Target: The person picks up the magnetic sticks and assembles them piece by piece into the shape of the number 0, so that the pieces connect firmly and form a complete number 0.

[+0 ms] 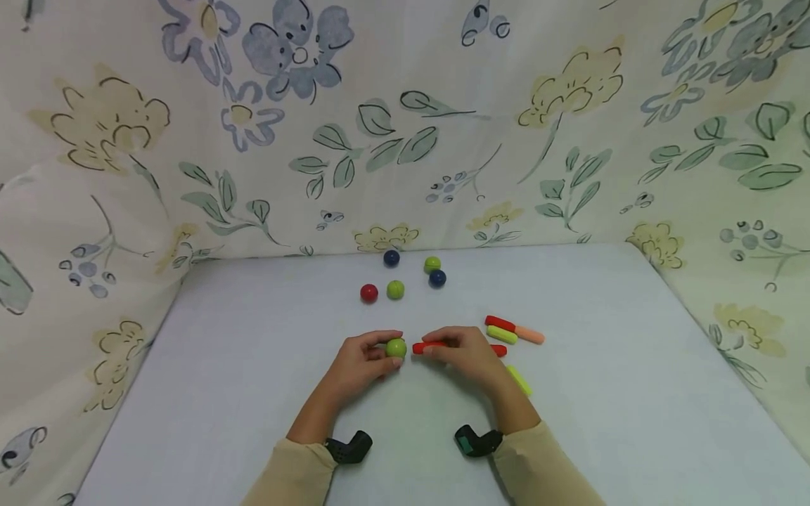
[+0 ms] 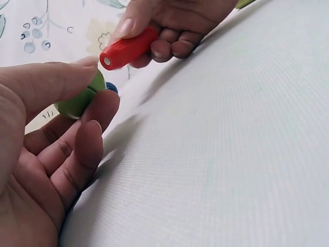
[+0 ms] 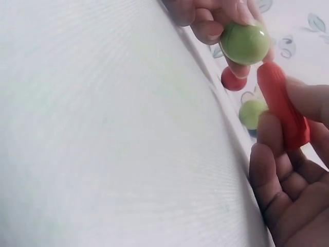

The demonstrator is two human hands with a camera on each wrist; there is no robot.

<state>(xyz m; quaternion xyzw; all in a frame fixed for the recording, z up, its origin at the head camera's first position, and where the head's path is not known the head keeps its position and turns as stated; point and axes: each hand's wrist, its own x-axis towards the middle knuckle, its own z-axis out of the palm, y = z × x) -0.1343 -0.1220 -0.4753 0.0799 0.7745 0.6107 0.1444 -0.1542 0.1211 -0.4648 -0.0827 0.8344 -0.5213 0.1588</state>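
My left hand (image 1: 356, 364) pinches a shiny light-green ball (image 1: 396, 348) between thumb and fingers; in the right wrist view this green ball (image 3: 245, 43) shows a smooth, glossy side. Facing it, my right hand (image 1: 470, 357) holds a short red rod (image 1: 419, 348) pinched between thumb and fingers. A small silvery dot sits in the end of the red rod (image 2: 115, 55), as the left wrist view shows. That end points at the green ball, close beside it. Both hands are low over the white tabletop, and the fingers partly cover what they hold.
Beyond the hands lie a red ball (image 1: 369, 293), a green ball (image 1: 395, 289), another green ball (image 1: 433, 264) and two dark blue balls (image 1: 437, 278). Right of the right hand are more rods: red, orange (image 1: 530, 334) and yellow (image 1: 519, 380). A flowered cloth (image 1: 405, 176) hangs behind the table.
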